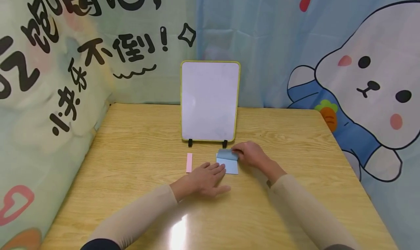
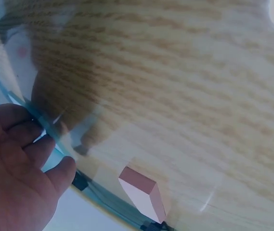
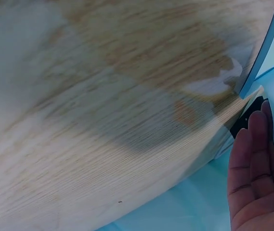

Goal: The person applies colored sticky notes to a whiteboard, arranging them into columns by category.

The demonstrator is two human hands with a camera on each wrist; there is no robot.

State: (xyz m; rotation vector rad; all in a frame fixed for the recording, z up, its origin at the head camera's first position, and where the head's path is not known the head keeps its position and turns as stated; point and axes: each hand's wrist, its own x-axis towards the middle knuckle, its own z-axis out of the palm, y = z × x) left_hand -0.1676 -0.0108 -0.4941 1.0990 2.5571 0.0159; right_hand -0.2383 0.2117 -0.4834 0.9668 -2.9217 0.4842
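One pale-blue paper pad (image 1: 229,167) lies just left of the right grip (image 1: 251,154), whose thumb and fingers pinch its raised top sheet (image 1: 227,154). We see the left grip (image 1: 205,179) palm down, fingers straight, at the pad's left edge, a slim pink block (image 1: 189,162) just beyond. Past both grips stands a yellow-rimmed whiteboard (image 1: 210,100); beneath, the wood-grained desk (image 1: 141,144).

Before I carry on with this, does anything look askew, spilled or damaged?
Nothing stands out. The whiteboard stands on its black feet, the pink block lies left of the blue pad, and no spill or damage shows. The pad's top sheet bends up, but the right hand pinches it.
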